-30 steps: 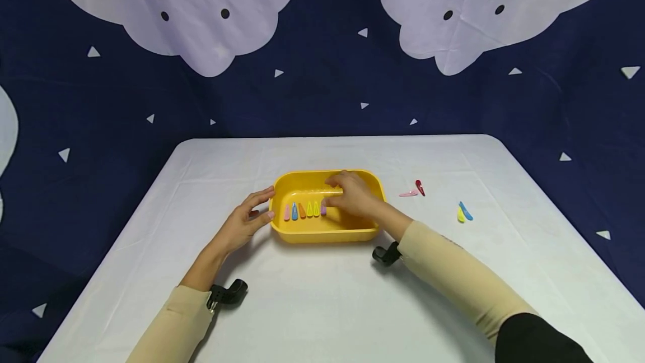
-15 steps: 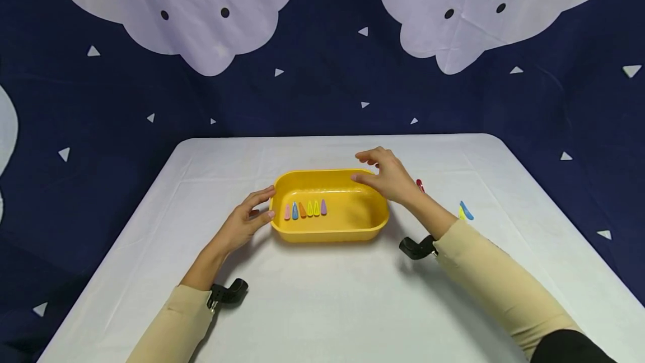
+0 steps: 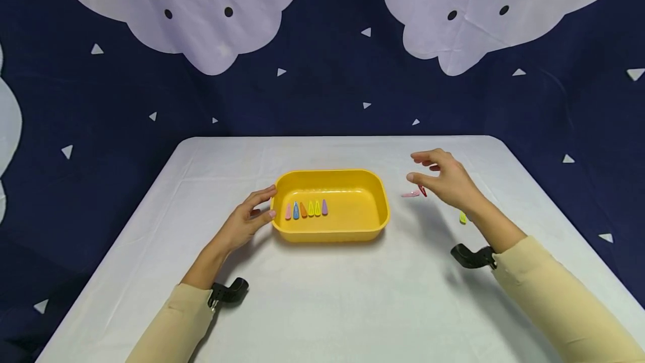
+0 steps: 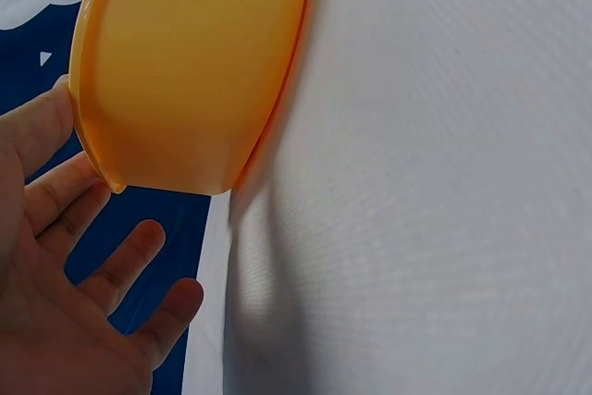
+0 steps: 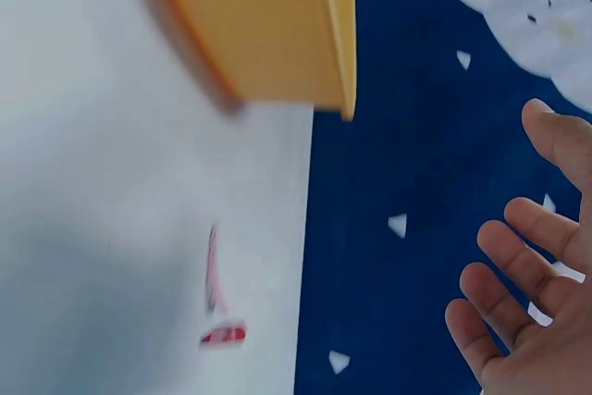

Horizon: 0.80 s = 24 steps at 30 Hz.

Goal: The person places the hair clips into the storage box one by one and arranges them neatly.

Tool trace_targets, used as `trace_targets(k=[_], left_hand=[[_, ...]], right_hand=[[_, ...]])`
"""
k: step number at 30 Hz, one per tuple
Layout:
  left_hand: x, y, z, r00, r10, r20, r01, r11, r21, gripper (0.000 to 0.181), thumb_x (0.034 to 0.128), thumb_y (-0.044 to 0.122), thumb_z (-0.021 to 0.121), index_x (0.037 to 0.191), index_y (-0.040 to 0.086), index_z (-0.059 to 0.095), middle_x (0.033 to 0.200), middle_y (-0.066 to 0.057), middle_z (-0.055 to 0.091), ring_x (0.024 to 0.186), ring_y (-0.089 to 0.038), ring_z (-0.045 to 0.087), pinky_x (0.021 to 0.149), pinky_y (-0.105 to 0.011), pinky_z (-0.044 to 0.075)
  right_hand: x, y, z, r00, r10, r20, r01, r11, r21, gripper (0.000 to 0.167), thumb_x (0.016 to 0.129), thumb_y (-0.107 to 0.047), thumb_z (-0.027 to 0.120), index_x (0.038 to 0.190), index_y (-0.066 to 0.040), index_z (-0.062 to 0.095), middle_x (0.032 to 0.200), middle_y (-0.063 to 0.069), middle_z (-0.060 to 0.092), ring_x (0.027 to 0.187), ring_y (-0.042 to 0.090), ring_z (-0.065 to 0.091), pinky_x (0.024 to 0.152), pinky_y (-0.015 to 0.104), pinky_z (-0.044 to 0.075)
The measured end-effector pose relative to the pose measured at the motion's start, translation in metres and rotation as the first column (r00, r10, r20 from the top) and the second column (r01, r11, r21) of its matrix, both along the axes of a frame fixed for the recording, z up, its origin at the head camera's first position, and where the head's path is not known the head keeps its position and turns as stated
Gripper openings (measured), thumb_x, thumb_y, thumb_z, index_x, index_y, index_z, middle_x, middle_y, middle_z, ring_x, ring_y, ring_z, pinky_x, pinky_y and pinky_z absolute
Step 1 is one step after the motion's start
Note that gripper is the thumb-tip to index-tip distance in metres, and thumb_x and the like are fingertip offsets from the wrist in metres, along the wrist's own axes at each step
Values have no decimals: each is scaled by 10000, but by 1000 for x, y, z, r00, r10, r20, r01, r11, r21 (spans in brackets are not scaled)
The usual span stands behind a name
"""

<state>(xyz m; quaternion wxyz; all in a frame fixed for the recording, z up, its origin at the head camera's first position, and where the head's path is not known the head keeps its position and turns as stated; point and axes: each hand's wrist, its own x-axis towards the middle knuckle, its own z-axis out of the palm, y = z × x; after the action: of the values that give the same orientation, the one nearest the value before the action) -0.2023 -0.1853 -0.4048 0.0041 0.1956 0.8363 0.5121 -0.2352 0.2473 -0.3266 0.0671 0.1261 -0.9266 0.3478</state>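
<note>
My left hand [image 3: 246,220] rests at the left end of a yellow tray [image 3: 330,236], its thumb and fingertips touching the rim. In the left wrist view, the left hand's other fingers spread loosely beside the tray [image 4: 194,71]. Inside the tray a row of snap hair clips lies side by side: a pink clip [image 3: 288,211], a blue clip [image 3: 295,210], an orange clip [image 3: 303,209], yellow ones and a purple clip [image 3: 325,207]. My right hand [image 3: 445,178], holding nothing, hovers above a pink hair clip [image 3: 410,194] and a red hair clip [image 5: 224,334] on the table.
A yellow-green hair clip [image 3: 462,218] lies on the white-covered table [image 3: 322,296] under the right forearm; the wrist hides what is beside it. Behind the table hangs a dark blue cloth [image 3: 322,99] printed with clouds and triangles.
My right hand has left the purple clip in the tray's row, come up out of the tray and moved right over the loose clips. The left hand has stayed at the rim.
</note>
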Motion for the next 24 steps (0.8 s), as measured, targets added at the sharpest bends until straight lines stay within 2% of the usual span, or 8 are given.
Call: trace_targets(k=[5,10,13,17,21,23,24], left_hand=[[-1,0,-1,1000,-6,0,6,1000,2,514,925,174,602,1395,43,441,1504,-120,366,1372,-319,346,1041,-570,359],[-1,0,-1,1000,-16,-5,16,1000,6,519,923,162,603,1396,30,435,1504,-121,365,1363,-324,360,1040,-569,364],[-1,0,-1,1000,-11,-1,11,1000,3,519,923,165,603,1397,35,436,1504,-120,365,1361,-324,361,1042,-566,363],[-1,0,-2,1000,0,8,1,1000,-3,519,922,177,606,1399,55,441,1503,-114,368,1360,-319,363,1045,-557,363],[-1,0,-2,1000,1,19,-1,1000,0,518,923,188,605,1401,71,443,1507,-97,366,1367,-313,357,1054,-556,356],[-1,-1,-2,1000,0,19,0,1000,2,517,925,190,603,1401,69,442,1509,-94,364,1373,-311,351,1056,-557,354],[-1,0,-1,1000,0,18,0,1000,3,516,925,189,602,1400,67,442,1509,-94,364,1376,-310,348,1057,-558,353]], right_hand=[[9,29,-8,1000,-14,-13,14,1000,26,511,848,-365,694,1267,-101,568,1223,95,576,1145,266,499,965,452,416],[16,58,-21,999,-36,4,36,998,53,478,850,-363,692,1254,-132,581,1226,53,583,1088,117,480,900,215,401],[16,76,-30,999,-35,17,33,996,78,478,858,-355,684,1256,-112,580,1231,77,583,1061,123,475,843,131,385],[13,99,-43,999,-23,29,19,994,111,487,870,-332,674,1257,-56,571,1236,136,580,1054,178,491,837,178,409],[11,118,-55,999,-23,34,18,993,121,478,869,-301,680,1249,-29,574,1231,156,579,995,-21,454,807,149,409],[10,124,-59,999,-24,48,18,993,120,476,870,-293,679,1251,-27,574,1230,159,577,970,-63,432,792,132,407],[9,127,-61,998,-21,59,14,992,125,480,874,-294,674,1257,-24,569,1238,171,571,985,-41,442,779,126,405]])
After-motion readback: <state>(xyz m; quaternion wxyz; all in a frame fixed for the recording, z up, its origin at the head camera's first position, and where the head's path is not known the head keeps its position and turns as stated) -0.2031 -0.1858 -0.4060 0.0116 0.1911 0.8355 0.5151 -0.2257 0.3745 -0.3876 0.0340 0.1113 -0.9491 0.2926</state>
